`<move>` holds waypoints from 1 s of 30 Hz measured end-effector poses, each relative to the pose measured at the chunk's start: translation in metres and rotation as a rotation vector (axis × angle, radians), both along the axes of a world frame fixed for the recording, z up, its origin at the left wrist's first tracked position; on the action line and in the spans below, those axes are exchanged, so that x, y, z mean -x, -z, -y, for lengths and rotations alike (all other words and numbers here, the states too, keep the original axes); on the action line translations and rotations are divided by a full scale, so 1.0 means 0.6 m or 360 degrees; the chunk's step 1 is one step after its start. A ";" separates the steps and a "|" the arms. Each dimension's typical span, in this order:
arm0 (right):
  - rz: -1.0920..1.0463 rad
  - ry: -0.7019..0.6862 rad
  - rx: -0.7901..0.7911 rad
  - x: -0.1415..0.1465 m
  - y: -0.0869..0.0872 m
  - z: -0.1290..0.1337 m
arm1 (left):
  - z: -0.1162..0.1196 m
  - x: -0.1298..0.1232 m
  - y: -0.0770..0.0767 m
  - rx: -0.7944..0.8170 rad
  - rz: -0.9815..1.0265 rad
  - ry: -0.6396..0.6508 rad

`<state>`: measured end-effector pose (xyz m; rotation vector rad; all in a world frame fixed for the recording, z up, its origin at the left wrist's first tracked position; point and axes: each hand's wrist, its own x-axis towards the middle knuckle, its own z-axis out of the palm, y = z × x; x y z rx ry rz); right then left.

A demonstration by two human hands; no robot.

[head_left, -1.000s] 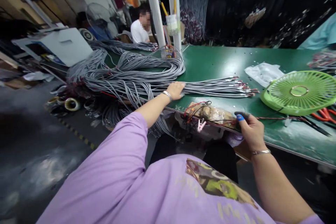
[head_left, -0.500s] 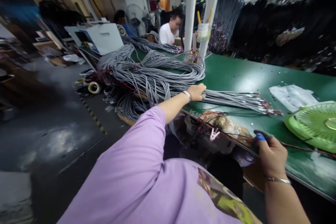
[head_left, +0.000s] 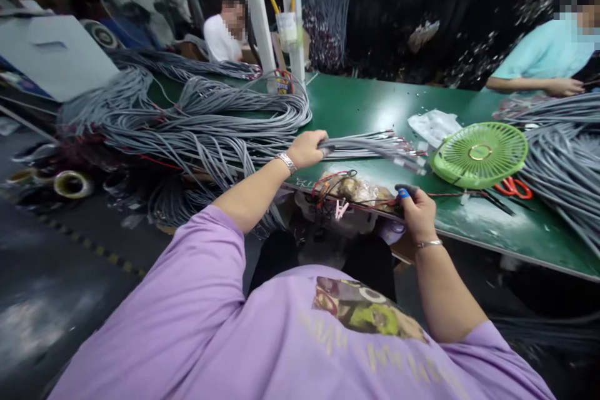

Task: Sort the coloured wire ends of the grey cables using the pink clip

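My left hand [head_left: 307, 149], with a metal watch band at the wrist, is closed around grey cable [head_left: 370, 151] at the near side of the green table. The cable's blurred free end stretches to the right above a row of other grey cables with reddish ends. My right hand [head_left: 417, 212] is held at the table's front edge, thumb and fingers pressed together. Blue tape wraps its thumb and a dark cover sits on a finger. Whatever it may hold is hidden. Beside it lies a plastic-wrapped brown bundle [head_left: 359, 189] with red and black wires.
A large heap of grey cables [head_left: 206, 115] covers the left of the green table [head_left: 360, 100]. On the right are a green fan [head_left: 480, 153], red-handled scissors [head_left: 513, 187] and more cables [head_left: 562, 156]. White posts [head_left: 295, 44] rise behind. Two co-workers sit across the table.
The view has turned right, bringing a co-worker and more cables into sight. My left hand has drawn a grey cable slightly up from the row. My right hand stays closed near the edge.
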<state>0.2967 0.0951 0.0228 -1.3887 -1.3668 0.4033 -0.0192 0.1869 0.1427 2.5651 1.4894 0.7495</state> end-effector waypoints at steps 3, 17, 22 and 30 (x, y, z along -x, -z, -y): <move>-0.0143 0.0021 0.0058 0.000 0.000 -0.001 | 0.028 0.022 -0.036 -0.0189 0.0388 -0.0086; -0.0119 0.0193 0.0188 0.017 -0.032 0.017 | 0.302 -0.040 0.006 0.0340 -0.0099 0.0911; -0.0071 0.0246 0.0162 0.011 -0.017 0.010 | 0.335 0.022 0.120 0.0957 0.0918 0.0752; -0.0088 0.0308 0.0096 0.014 -0.014 -0.001 | 0.360 0.088 0.209 0.1522 0.1699 0.0290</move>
